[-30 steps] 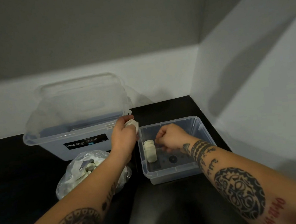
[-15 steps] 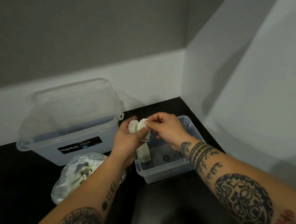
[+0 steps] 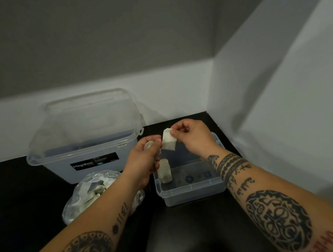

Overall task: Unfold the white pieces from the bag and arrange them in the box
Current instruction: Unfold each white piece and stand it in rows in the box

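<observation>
Head cam: white piece (image 3: 169, 142) above clear box (image 3: 191, 194)
Right hand (image 3: 195, 140) pinches its top edge, left hand (image 3: 143, 162) grips a folded piece (image 3: 148, 145) just left.

Bag (image 3: 82, 198): right side hidden under the left forearm (image 3: 109, 218).
Folded piece (image 3: 148, 145): mostly covered by the left hand (image 3: 143, 165).
Stack (image 3: 165, 174) in box (image 3: 191, 193): left edge behind that hand.
Tub label (image 3: 94, 163): small print too fine to read.
</observation>
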Demonstrator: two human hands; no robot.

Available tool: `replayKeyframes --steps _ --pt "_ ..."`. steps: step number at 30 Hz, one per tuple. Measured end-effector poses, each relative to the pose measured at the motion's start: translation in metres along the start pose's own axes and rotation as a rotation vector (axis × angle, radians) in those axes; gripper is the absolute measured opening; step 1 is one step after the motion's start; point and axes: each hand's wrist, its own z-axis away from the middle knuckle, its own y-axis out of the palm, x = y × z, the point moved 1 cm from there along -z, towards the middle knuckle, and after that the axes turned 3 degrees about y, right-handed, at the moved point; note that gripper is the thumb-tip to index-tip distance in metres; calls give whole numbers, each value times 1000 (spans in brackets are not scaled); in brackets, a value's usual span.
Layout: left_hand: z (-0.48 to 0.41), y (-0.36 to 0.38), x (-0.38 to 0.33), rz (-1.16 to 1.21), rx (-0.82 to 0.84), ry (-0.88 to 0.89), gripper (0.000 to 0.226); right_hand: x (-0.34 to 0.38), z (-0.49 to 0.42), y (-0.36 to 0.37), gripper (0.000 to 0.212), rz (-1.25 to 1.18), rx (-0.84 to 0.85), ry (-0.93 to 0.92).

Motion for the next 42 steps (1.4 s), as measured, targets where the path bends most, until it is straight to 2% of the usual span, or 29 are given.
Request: replayKeyframes --steps 4,7,9,12,15,20,24,27,30,35,42 --pt "-1 -2 -2 -257 -20 235 7 2 2 -3 10 38 115 -68" --pt "-4 -2 -2 -285 -52 271 8 -1 1 -2 25 -69 128 -50" --pt "-5 -3 -1 -265 -60 262 8 -4 0 0 22 -51 137 -34" --pt "-6 -6 2 -289 -52 238 8 -12 0 4 6 11 136 -11" --pt "-10 -12 7 -314 -126 184 11 -20 -1 4 2 76 144 60" --pt "-18 -25 16 -518 -261 84 24 -42 4 13 3 337 364 205" --pt "-23 -30 25 -593 -235 42 20 -61 0 32 8 449 470 341" --pt "-24 -32 28 -599 -212 21 18 -70 -6 44 4 414 439 441" --pt "-26 -31 27 -590 -199 12 17 -78 -11 52 6 474 400 433" --pt "-28 -29 27 -585 -192 -19 13 -88 -16 60 20 394 376 464" --pt "-28 -29 25 -550 -178 -42 12 -91 -18 62 17 380 373 479"
